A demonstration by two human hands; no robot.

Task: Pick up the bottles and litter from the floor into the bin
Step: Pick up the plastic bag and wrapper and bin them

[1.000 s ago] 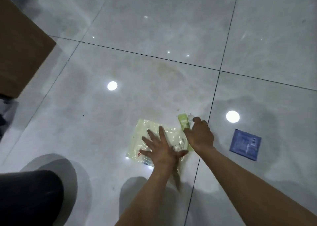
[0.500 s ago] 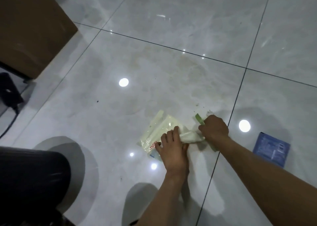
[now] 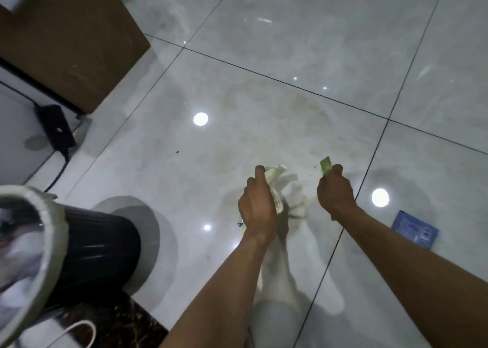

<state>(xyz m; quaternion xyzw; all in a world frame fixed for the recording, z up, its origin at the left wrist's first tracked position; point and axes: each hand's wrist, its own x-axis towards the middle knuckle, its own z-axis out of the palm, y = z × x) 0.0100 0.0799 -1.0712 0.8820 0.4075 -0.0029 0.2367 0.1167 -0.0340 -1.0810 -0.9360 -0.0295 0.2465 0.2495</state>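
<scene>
Bin [image 3: 79, 231] is standing lined, nearest at left. Beyond it, the left hand [image 3: 257, 205] is clutching a crumpled plastic bag [image 3: 276, 178], light, soft, best bunched. Right of that, the right hand [image 3: 335, 191] is gripping a green wrapper [image 3: 326, 164]. Earlier, both were lying on the floor [image 3: 290, 57].

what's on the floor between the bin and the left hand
Head view: bare glossy tile between the bin and the left hand, which grips the crumpled wrapper.
</scene>
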